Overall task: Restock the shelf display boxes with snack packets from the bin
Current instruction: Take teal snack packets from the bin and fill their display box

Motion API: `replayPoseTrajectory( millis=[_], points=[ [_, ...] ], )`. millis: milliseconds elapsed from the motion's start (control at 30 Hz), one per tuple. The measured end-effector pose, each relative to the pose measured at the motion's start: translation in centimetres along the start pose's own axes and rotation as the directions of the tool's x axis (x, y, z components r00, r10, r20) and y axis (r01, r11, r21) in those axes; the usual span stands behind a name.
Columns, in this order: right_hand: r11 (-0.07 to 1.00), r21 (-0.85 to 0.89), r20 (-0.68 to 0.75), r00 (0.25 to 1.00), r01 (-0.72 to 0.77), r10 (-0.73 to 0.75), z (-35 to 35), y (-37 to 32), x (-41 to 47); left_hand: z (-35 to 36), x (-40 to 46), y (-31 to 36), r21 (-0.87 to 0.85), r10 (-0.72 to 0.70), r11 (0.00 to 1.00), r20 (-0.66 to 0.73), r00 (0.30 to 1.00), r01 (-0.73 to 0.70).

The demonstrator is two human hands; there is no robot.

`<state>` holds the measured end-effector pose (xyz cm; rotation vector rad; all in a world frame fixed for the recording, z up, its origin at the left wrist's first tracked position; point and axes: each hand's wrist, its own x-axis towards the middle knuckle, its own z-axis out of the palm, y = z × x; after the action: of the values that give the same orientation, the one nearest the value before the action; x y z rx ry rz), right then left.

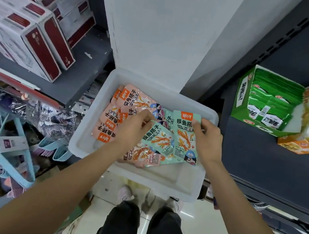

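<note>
A translucent white bin (176, 184) sits in front of me with its lid tipped up behind it. Inside lie several pink snack packets (107, 123) on the left and mint-green packets (159, 138) in the middle. My right hand (207, 140) grips an upright mint-green packet (185, 130) by its right edge. My left hand (137, 126) pinches the top of a smaller mint-green packet lying beside it. On the dark shelf to the right stand a green display box (241, 99) full of green packets and an orange display box (297, 145).
The raised bin lid (161, 25) blocks the view straight ahead. White and maroon boxes (44, 44) fill the left shelf. Light blue hangers (9, 153) and wrapped goods hang at the lower left. My legs and shoes stand on the tiled floor below the bin.
</note>
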<state>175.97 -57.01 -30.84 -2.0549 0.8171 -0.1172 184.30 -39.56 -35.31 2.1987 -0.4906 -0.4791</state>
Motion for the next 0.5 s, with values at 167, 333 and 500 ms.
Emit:
replayPoseTrajectory(
  millis=[167, 333, 500],
  points=[
    [0.994, 0.041, -0.080, 0.992, 0.106, -0.102, -3.6, -2.0, -0.3, -2.9, 0.5, 5.0, -0.046, 0.081, 0.995, -0.033, 0.996, -0.083],
    [0.976, 0.151, -0.147, 0.980, 0.154, -0.132, -8.6, -2.5, 0.1, -4.7, 1.1, 12.0, -0.136, 0.181, 0.969, -0.168, 0.969, -0.204],
    [0.948, 0.142, -0.261, 0.935, 0.283, -0.240, -16.2, -2.8, 0.8, -3.6, 2.2, 20.0, -0.159, 0.298, 0.923, -0.283, 0.912, -0.351]
  ],
)
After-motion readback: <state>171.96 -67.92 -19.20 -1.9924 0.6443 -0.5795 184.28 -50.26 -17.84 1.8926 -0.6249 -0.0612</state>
